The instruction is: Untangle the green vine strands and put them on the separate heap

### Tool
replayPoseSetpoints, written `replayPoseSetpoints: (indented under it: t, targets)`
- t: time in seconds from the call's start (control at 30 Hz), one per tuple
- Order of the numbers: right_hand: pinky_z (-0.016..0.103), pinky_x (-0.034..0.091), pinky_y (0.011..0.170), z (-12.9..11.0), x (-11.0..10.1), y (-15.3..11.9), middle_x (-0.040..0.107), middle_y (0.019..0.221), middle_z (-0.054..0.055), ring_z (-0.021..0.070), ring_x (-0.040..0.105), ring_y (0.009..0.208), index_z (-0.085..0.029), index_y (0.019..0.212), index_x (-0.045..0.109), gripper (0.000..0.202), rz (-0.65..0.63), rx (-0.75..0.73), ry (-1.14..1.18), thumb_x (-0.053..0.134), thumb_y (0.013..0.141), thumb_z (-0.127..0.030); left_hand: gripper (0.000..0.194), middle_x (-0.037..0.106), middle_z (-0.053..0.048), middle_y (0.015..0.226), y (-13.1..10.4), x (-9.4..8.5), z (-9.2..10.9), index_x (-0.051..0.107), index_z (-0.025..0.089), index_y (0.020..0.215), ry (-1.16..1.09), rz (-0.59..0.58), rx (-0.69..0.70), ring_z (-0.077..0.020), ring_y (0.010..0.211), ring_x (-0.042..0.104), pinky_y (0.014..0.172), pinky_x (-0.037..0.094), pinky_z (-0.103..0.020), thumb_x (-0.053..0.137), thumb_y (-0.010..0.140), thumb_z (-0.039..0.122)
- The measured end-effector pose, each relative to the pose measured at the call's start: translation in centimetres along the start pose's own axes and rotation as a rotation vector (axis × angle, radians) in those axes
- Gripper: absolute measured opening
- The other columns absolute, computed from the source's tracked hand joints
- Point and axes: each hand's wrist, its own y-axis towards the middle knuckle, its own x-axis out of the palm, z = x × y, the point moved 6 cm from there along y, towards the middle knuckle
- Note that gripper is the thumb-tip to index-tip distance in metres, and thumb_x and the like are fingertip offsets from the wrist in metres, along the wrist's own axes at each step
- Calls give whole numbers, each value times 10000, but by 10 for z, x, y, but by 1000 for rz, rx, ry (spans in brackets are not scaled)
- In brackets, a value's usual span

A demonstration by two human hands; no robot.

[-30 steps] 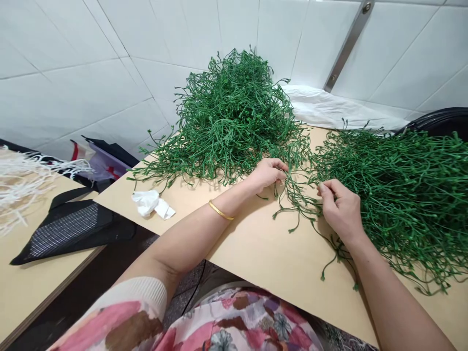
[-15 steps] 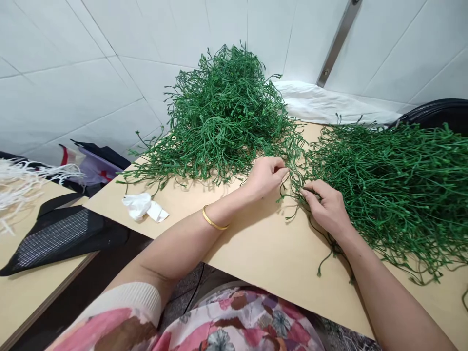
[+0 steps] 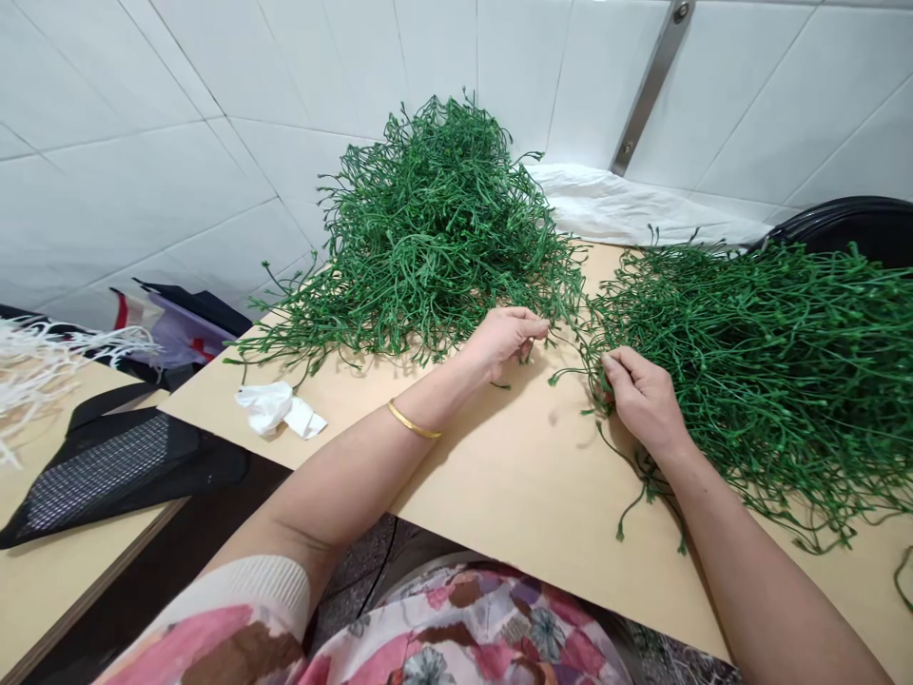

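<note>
- Two heaps of green strands, thin, knobbly-tipped and probably plastic, lie on the pale tabletop (image 3: 492,485): a tall heap (image 3: 442,228) by the wall, and a wide heap (image 3: 799,352) on the right.
- Between them, loose strands (image 3: 586,354) trail in a tangle, some near both heaps.
- Left hand (image 3: 503,342): thumb and forefinger pinched together, apparently on one thin stem of the loose strands.
- Right hand (image 3: 646,400): thumb against a curled forefinger, nipping a few of the loose strands; its other fingers fold under, partly hidden.
- Each strand looks feather-light and springy, bendable rather than brittle; the forked tips would snag neighbours, so a bare stretch of stem seems the best hold, drawn gently.
- A smooth gold bangle (image 3: 414,421) circles the left wrist.
- Crumpled, soft white tissue (image 3: 267,407) sits near the table's left edge.
- Farther out: rumpled white cloth (image 3: 613,205) against glossy tiles (image 3: 399,57), black mesh (image 3: 106,471), and wispy white strips (image 3: 43,366).
</note>
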Motion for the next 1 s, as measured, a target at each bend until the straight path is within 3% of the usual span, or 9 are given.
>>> replayPoseSetpoints:
  t: [0.2, 0.33, 0.43, 0.53, 0.6, 0.7, 0.77, 0.87, 1.0]
  targets:
    - [229, 322, 505, -8, -11, 0, 463, 543, -23, 105, 424, 493, -193, 662, 496, 231, 137, -52, -160, 418, 840, -318, 160, 389, 59, 417, 1, -15, 15, 485, 148, 555, -6, 115, 125, -43, 373, 312, 407, 176, -217, 599, 664, 172]
    - [218, 294, 494, -17, -13, -2, 424, 524, -31, 97, 383, 493, -188, 666, 504, 229, 144, -97, -210, 413, 845, -298, 174, 362, 58, 441, 1, -21, 21, 464, 154, 552, 168, 220, 279, -49, 412, 304, 443, 213, -216, 553, 696, 193]
    - [211, 292, 493, -18, -8, -3, 420, 517, -34, 95, 381, 491, -185, 670, 522, 223, 92, -120, -223, 423, 840, -291, 147, 439, 26, 531, 1, -14, 22, 491, 145, 553, 500, 181, 407, -74, 518, 379, 524, 296, -223, 554, 680, 184]
    - [212, 294, 496, -17, -1, -5, 445, 517, -32, 95, 390, 477, -180, 696, 557, 221, 49, -146, -251, 425, 838, -286, 54, 538, -20, 724, -9, -6, 27, 578, 152, 691, 765, 199, 572, -117, 670, 451, 639, 350, -254, 552, 690, 200]
    - [217, 303, 506, -18, 2, -6, 482, 533, -22, 100, 417, 481, -177, 726, 581, 228, 43, -156, -277, 420, 841, -290, 101, 560, -41, 823, -24, 2, 37, 596, 166, 759, 834, 237, 731, -141, 769, 470, 719, 356, -274, 509, 741, 212]
    - [228, 319, 524, -19, 3, -6, 546, 576, 3, 115, 462, 499, -174, 772, 606, 236, 76, -153, -337, 416, 843, -295, 181, 564, -48, 771, -47, 14, 47, 596, 170, 748, 819, 223, 880, -143, 784, 477, 752, 350, -269, 436, 805, 232]
    - [234, 323, 525, -19, 2, -7, 567, 591, 14, 122, 471, 499, -173, 790, 611, 240, 106, -158, -375, 413, 844, -296, 209, 546, -35, 687, -51, 24, 43, 589, 163, 704, 787, 102, 847, -126, 698, 471, 688, 351, -249, 436, 811, 257]
    - [239, 332, 530, -21, 1, -8, 582, 610, 25, 130, 484, 507, -174, 802, 610, 243, 148, -191, -416, 401, 847, -288, 264, 506, -8, 584, -42, 34, 23, 560, 152, 603, 752, -72, 653, -102, 584, 432, 578, 327, -235, 451, 796, 297]
    - [240, 340, 532, -27, 1, -12, 590, 630, 30, 128, 483, 513, -170, 822, 603, 237, 187, -232, -403, 389, 853, -269, 228, 475, 20, 527, -21, 32, -7, 543, 140, 588, 579, -130, 363, -83, 518, 403, 500, 298, -218, 557, 704, 335]
